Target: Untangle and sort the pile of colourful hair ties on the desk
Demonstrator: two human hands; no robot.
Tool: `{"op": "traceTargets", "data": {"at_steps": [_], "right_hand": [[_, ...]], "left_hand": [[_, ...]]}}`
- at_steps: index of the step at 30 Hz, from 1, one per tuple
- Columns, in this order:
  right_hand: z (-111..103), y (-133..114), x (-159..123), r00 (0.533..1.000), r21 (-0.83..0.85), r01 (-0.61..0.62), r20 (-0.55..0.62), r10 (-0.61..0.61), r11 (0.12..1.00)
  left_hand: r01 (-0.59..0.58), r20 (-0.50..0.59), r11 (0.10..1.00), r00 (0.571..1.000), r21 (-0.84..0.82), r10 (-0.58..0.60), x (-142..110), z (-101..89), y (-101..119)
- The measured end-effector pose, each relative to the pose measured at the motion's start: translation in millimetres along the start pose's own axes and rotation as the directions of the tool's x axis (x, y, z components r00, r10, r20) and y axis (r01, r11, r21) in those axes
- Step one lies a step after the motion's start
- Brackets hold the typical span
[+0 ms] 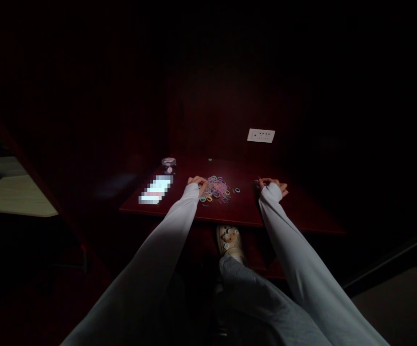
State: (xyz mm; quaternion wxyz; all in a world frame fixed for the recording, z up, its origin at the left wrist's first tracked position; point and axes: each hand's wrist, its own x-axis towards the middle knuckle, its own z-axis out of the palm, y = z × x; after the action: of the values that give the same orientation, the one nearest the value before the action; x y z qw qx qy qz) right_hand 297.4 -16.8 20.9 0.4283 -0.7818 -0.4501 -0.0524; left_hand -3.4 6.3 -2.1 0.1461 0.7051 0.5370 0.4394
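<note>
Beside left hand (196, 184), probably hair ties (214, 190)

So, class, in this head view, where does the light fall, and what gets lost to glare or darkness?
Head view: light pools on the red desk around the coloured hair ties; a blurred white patch glares; the edges sink to near-black.

A dim office cubicle, shown by its dark wooden desk (237, 214) and wall socket panel (261, 135).

Left arm (161, 245) and right arm (288, 240) outstretched, pale-sleeved; left hand (197, 184), right hand (274, 185) loosely curled.
</note>
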Motion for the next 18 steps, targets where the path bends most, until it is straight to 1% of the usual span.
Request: {"op": "traceTargets", "data": {"at_steps": [2, 5, 7, 9, 11, 13, 16, 18], "right_hand": [[-3.6, 11.8, 6.8, 1.0, -0.073, 0.02, 0.008, -0.019, 0.997], [-4.0, 22.9, 11.6, 0.996, -0.099, 0.086, 0.005, -0.086, 0.991], [-2.8, 24.9, 11.0, 0.991, -0.095, 0.13, -0.012, -0.132, 0.987], [-1.0, 20.9, 7.1, 0.976, -0.105, 0.216, -0.003, -0.218, 0.971], [2.3, 10.0, -1.0, 0.935, -0.112, 0.354, 0.039, -0.352, 0.929], [7.7, -7.5, -13.9, 0.877, -0.091, 0.48, 0.086, -0.474, 0.872], [19.4, -40.6, -39.9, 0.806, -0.006, 0.577, 0.168, -0.568, 0.817], [27.2, -61.1, -57.4, 0.768, 0.06, 0.608, 0.207, -0.606, 0.792]], "left_hand": [[0.008, 0.0, 1.0, 1.0, 0.002, -0.008, 0.0, 0.4, 0.7], [0.014, -0.002, 1.0, 1.0, 0.001, -0.014, 0.1, 0.6, 1.9], [0.018, -0.008, 1.0, 1.0, -0.009, -0.018, 0.2, 0.7, 2.6], [0.025, -0.015, 0.999, 1.0, -0.024, -0.025, 0.6, 1.2, 2.9], [0.035, -0.018, 0.999, 0.999, -0.031, -0.036, 0.9, 2.1, 3.0], [0.044, -0.02, 0.999, 0.999, -0.024, -0.045, 0.9, 3.1, 2.7], [0.042, -0.032, 0.999, 0.999, -0.01, -0.043, 0.2, 4.1, 2.0], [0.028, -0.034, 1.0, 0.999, -0.001, -0.028, -0.5, 4.3, 1.4]]}}
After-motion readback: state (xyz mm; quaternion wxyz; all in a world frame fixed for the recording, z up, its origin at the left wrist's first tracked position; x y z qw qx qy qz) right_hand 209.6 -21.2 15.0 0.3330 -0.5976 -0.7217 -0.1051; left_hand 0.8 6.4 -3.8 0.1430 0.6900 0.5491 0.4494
